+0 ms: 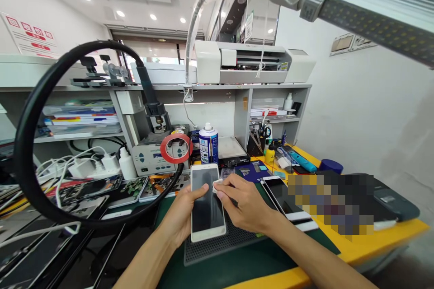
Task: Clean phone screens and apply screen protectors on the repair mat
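A white-framed smartphone [207,207] with a dark screen is held up over the work mat. My left hand [181,212] grips it along its left side, the thumb lying across the screen. Pinched in the fingers of my right hand [242,198] is a small white pad [218,184], which touches the phone's right edge by the screen. Its exact kind is too small to tell. Under the phone lies a dark perforated mat [203,253] on a green work mat [190,275].
A second white phone [281,194] lies to the right. Behind stand a blue spray can [208,144], a roll of red tape [176,148] and a soldering or hot-air station [144,158]. A thick black hose [20,135] loops at left over several phones and parts.
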Demonstrator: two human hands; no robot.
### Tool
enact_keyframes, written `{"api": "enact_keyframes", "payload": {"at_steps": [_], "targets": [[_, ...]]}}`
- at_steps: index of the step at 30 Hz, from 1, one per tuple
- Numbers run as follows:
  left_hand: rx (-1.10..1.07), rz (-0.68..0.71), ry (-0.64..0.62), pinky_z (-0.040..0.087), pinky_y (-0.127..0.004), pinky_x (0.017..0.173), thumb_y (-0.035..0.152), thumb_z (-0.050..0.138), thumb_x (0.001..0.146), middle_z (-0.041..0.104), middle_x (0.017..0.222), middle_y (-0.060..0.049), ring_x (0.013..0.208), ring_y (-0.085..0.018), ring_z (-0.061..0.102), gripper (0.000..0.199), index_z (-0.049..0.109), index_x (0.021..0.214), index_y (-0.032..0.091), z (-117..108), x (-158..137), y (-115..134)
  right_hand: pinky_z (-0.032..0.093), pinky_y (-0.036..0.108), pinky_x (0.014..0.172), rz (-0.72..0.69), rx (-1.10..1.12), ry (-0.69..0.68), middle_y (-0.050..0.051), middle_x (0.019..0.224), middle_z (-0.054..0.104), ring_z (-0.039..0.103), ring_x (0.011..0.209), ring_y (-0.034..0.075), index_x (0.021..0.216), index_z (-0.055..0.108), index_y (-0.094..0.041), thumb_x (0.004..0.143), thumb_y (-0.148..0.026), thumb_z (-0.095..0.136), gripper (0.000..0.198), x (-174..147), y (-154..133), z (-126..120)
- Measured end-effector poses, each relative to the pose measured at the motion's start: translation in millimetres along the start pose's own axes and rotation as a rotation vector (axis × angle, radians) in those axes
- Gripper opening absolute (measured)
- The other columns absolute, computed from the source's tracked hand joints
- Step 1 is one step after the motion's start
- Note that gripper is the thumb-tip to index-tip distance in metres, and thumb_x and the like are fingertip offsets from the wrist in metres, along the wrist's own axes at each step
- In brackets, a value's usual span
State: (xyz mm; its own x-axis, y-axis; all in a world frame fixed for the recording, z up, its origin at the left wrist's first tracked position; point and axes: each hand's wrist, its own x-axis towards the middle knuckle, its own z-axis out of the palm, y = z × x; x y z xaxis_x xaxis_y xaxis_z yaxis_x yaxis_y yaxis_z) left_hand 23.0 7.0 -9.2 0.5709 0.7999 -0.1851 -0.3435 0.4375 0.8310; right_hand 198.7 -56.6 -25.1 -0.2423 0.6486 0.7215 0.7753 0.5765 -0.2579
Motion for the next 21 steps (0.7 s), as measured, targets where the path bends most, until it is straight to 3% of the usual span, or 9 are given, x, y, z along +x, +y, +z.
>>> {"api": "enact_keyframes", "payload": {"at_steps": [10, 15, 21], "targets": [[0.034, 0.029, -0.048, 0.06, -0.032, 0.07, 0.018, 0.073, 0.083, 0.076, 0.082, -0.012, 0.067, -0.021, 0.073, 0.014, 0.069, 0.094, 0.01, -2.5, -0.9, -1.3, 0.045, 0.028, 0.063, 0.33, 0.329, -0.076, 0.001, 0.08, 0.063, 0.057, 0.069, 0.015, 0.102, 0.076, -0.025, 0.092, -0.029, 0.066, 0.015, 9.3, -5.8, -5.7], [0.062, 0.016, -0.05, 0.06, -0.034, 0.068, 0.02, 0.074, 0.082, 0.076, 0.084, -0.013, 0.068, -0.023, 0.073, 0.015, 0.069, 0.092, 0.011, -3.2, -2.3, -1.3, 0.047, 0.03, 0.069, 0.341, 0.323, -0.057, 0.003, 0.081, 0.067, 0.062, 0.078, 0.018, 0.089, 0.075, -0.024, 0.094, -0.031, 0.063, 0.014, 9.2, -6.0, -5.6], [0.13, -0.06, -0.15, 0.06, -0.046, 0.078, 0.03, 0.073, 0.086, 0.077, 0.086, -0.017, 0.08, -0.031, 0.075, 0.03, 0.066, 0.109, 0.012, -0.9, -6.6, -1.7, 0.046, 0.029, 0.066, 0.389, 0.3, 0.051, 0.004, 0.09, 0.069, 0.064, 0.081, 0.018, 0.092, 0.075, -0.024, 0.092, -0.031, 0.065, 0.012, 12.3, 2.6, -9.7]]}}
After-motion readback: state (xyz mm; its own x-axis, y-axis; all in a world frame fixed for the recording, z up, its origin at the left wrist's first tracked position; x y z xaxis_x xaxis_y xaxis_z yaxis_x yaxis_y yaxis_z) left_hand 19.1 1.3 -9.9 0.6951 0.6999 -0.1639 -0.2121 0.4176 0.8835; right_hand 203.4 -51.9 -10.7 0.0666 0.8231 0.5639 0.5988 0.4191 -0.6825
